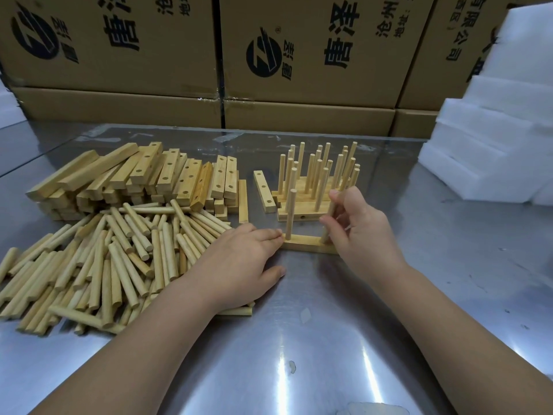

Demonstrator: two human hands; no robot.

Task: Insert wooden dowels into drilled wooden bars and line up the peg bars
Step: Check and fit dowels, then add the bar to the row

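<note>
A drilled wooden bar lies flat on the metal table in front of me. One dowel stands upright in its left hole. My right hand grips a second dowel upright at the bar's right end. My left hand lies flat, its straight fingertips pressing the bar's left end. Behind stand several finished peg bars in rows. A heap of loose dowels lies at the left, with a stack of drilled bars beyond it.
One empty drilled bar lies just left of the finished rows. Cardboard boxes wall off the back of the table. White foam blocks are stacked at the right. Bare steel table spreads between my arms.
</note>
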